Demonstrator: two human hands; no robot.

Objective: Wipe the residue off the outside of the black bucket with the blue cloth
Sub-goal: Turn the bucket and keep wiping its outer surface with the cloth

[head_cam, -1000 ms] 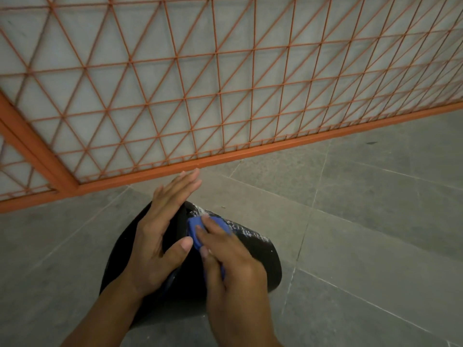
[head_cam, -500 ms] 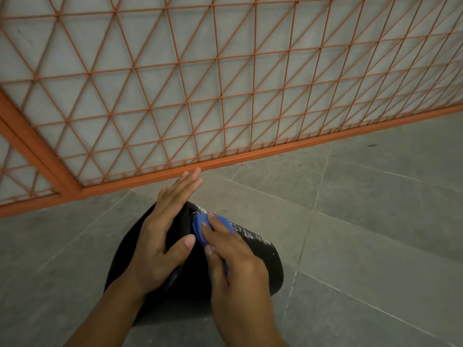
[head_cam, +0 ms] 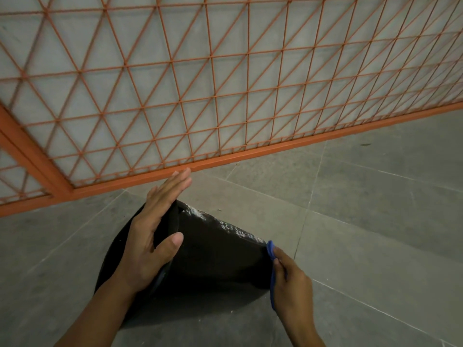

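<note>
A floor of large grey tiles is seen, and behind it an orange metal grid fence stands in front of a pale wall. The black bucket is laid on its side on the floor, near the lower edge of the view and not far from the bottom rail of the fence, with its open mouth turned to the left and its base to the right. A line of white residue is seen along the upper side of its outer wall, from near the rim toward the base. The rim is held by the left hand: the fingers are kept straight and pressed together over the top of the rim, pointing toward the fence, and the thumb is laid on the outer wall, so the rim is kept between thumb and palm. At the base end of the bucket the blue cloth is pinched by the right hand, with the fingers curled around it. Only a narrow edge of the cloth is visible, and it is touching the edge of the base. Both forearms are bare and enter from the bottom edge of the view.
</note>
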